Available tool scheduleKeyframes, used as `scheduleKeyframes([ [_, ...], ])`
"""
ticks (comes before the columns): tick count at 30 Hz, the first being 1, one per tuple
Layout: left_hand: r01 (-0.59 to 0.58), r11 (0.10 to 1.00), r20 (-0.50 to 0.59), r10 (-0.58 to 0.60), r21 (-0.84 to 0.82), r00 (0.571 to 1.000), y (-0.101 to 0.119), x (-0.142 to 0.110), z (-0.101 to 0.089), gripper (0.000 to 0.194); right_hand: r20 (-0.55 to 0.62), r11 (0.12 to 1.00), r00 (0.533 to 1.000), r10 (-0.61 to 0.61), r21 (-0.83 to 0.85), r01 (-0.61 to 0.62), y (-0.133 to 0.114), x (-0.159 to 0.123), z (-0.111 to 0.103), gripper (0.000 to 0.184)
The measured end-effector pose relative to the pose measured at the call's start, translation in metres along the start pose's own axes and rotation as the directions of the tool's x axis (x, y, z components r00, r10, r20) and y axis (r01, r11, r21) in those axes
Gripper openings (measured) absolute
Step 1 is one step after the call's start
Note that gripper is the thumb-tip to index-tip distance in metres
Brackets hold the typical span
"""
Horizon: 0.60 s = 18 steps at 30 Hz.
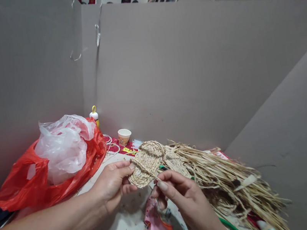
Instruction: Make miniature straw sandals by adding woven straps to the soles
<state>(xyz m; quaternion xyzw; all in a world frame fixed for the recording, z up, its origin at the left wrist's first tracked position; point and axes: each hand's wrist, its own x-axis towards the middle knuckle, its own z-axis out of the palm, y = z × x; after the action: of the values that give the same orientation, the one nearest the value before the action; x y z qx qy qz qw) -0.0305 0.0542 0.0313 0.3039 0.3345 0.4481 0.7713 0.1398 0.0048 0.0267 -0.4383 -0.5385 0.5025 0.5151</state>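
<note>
My left hand [113, 183] grips the left edge of a coiled woven straw piece [140, 177], thumb on top and fingers beneath. A braided straw cord [148, 172] runs across that piece, and my right hand [185, 195] pinches its near end between thumb and fingers. More coiled straw weaving [175, 162] shows just behind; whether it joins the held piece I cannot tell. Below my hands a pink glue gun [153, 225] lies on the white tabletop [116, 229], partly covered by my right hand.
To the right spreads a big bundle of dry straw [229, 173]. A red plastic bag [33, 184] with a clear bag [62, 149] fills the left. A paper cup [124, 136] and a yellow-and-white bottle [94, 115] stand at the back, before grey partitions [193, 73]. A green cord [232, 228] lies right.
</note>
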Motion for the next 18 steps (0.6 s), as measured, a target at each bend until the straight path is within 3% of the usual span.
scheduleKeyframes([
  [8,-0.013,1.0,0.001,0.013,0.01,1.0,-0.002,0.001,-0.002,0.007,0.094,0.999,0.995,-0.021,0.039,0.018,0.004,0.004,-0.003,0.02],
  [18,0.043,0.999,0.08,-0.043,0.001,0.996,-0.007,0.003,-0.005,0.007,0.074,0.996,0.997,0.003,0.089,-0.009,0.013,0.006,-0.006,0.021],
])
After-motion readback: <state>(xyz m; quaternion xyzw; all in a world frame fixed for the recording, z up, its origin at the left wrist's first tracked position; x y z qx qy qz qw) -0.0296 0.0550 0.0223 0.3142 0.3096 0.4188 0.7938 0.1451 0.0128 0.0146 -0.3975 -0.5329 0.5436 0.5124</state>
